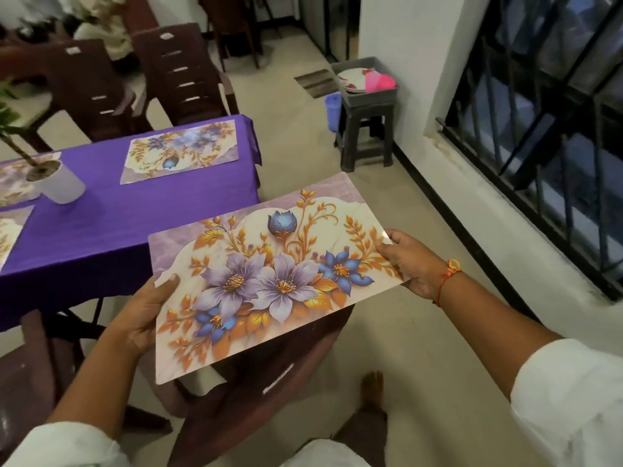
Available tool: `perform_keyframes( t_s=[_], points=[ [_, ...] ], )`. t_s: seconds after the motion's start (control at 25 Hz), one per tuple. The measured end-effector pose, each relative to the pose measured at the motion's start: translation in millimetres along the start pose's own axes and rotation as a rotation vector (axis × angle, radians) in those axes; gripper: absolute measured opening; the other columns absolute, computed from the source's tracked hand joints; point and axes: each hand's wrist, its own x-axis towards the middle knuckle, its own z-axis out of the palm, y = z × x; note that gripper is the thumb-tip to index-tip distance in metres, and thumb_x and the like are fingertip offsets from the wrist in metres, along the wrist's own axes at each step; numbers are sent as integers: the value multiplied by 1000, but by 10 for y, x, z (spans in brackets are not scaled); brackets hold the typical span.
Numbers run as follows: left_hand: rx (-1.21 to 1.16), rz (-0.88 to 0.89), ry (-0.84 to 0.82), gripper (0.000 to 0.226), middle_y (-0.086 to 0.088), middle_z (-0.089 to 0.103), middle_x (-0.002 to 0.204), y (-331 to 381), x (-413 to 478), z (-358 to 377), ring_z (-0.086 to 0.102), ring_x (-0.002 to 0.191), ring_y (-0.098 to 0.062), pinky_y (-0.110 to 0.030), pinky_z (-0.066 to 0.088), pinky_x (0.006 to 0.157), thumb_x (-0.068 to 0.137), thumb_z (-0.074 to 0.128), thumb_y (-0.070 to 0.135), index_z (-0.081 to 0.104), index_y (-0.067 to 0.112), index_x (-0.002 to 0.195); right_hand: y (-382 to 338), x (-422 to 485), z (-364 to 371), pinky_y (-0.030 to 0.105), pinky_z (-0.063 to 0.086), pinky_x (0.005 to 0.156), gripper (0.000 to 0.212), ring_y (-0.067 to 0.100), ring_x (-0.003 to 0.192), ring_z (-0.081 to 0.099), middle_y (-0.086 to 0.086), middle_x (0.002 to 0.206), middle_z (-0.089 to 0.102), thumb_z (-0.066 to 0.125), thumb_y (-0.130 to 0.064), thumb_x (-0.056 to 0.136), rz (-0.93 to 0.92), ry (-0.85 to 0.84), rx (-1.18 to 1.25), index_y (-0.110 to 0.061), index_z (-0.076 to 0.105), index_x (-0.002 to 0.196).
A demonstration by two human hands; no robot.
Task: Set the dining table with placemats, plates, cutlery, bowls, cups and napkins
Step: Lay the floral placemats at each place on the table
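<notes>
Holding the floral placemat (pixel 269 274) by both short edges. Your left hand (pixel 141 318) and right hand (pixel 411 264) each grip one, and the fingers underneath are hidden. The mat sits over a brown chair (pixel 303 365), at the purple table (pixel 101 230) corner. Beyond your left thumb are a laid mat (pixel 178 153) and a white pot (pixel 59 185). Past your right fingers is a stool (pixel 365 129) with plates (pixel 350 80), blurred.

The tabletop (pixel 101 230), covered by a purple cloth (pixel 67 291), carries a floral placemat (pixel 180 151) toward its 1 o'clock corner. A white plant pot (pixel 59 183) stands at 10 o'clock by a second placemat (pixel 13 183). A third placemat (pixel 8 234) lies at 9 o'clock.
</notes>
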Motion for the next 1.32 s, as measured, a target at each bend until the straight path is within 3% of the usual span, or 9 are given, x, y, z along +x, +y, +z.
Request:
perform_keyframes(
  t_s=[0.16, 0.32, 0.36, 0.48, 0.56, 0.8, 1.04, 1.16, 1.32],
  points=[
    [-64, 0, 58, 33, -21, 71, 116, 96, 646, 216, 75, 87, -36, -56, 60, 75, 101, 52, 28, 64, 12, 127, -320, 737, -120, 53, 57, 92, 20, 34, 105, 72, 9, 110, 76, 55, -25, 104, -6, -10, -32, -23, 59, 124],
    [-53, -23, 55, 62, -22, 72, 111, 265, 979, 493, 75, 86, -36, -53, 62, 74, 67, 91, 32, 66, 11, 119, -763, 1279, -248, 46, 60, 83, 15, 30, 99, 74, 7, 108, 76, 52, -23, 105, 11, -48, -63, -24, 59, 119],
    [-26, -18, 94, 61, -22, 73, 110, 321, 1044, 554, 75, 85, -35, -51, 62, 73, 65, 92, 29, 65, 10, 117, -869, 1407, -265, 47, 60, 85, 15, 30, 99, 74, 6, 109, 76, 52, -24, 105, 3, -55, -72, -24, 58, 119],
    [36, 22, 236, 26, -21, 73, 110, 495, 1234, 701, 73, 89, -36, -50, 61, 77, 93, 61, 7, 61, 10, 119, -1098, 1790, -212, 53, 57, 92, 16, 29, 99, 74, 6, 111, 76, 52, -25, 105, 21, -108, -73, -24, 57, 120],
    [95, 40, 328, 26, -21, 73, 111, 572, 1344, 735, 72, 93, -36, -51, 60, 81, 97, 53, 0, 61, 10, 119, -1196, 2026, -171, 49, 60, 87, 14, 30, 98, 74, 8, 113, 75, 52, -20, 105, 56, -165, -63, -22, 56, 119],
    [259, 98, 612, 30, -17, 74, 111, 818, 1558, 935, 71, 102, -40, -61, 54, 93, 91, 71, 6, 67, 16, 119, -1582, 2810, -207, 45, 62, 75, 22, 30, 87, 76, 16, 111, 73, 51, -1, 98, 124, -399, -162, -15, 53, 116],
    [526, 131, 927, 32, -2, 69, 103, 1141, 1605, 1400, 68, 93, -22, -38, 57, 82, 86, 78, 9, 61, 21, 110, -1969, 3471, -131, 45, 62, 79, 28, 28, 88, 77, 9, 103, 77, 51, -11, 101, 172, -591, -278, -19, 49, 128],
    [592, 116, 1019, 37, -3, 67, 105, 1278, 1683, 1300, 65, 98, -24, -41, 54, 84, 87, 76, 8, 60, 21, 118, -2080, 3706, 129, 50, 60, 87, 22, 26, 87, 77, 8, 100, 78, 48, -13, 103, 196, -641, -298, -14, 52, 124],
    [593, 97, 1075, 38, -7, 67, 111, 1522, 2007, 790, 68, 97, -26, -38, 55, 77, 92, 70, 14, 60, 21, 129, -2185, 4026, 702, 34, 60, 72, 18, 16, 73, 76, 3, 85, 78, 43, -14, 105, 210, -658, -340, -10, 58, 113]
  ],
)
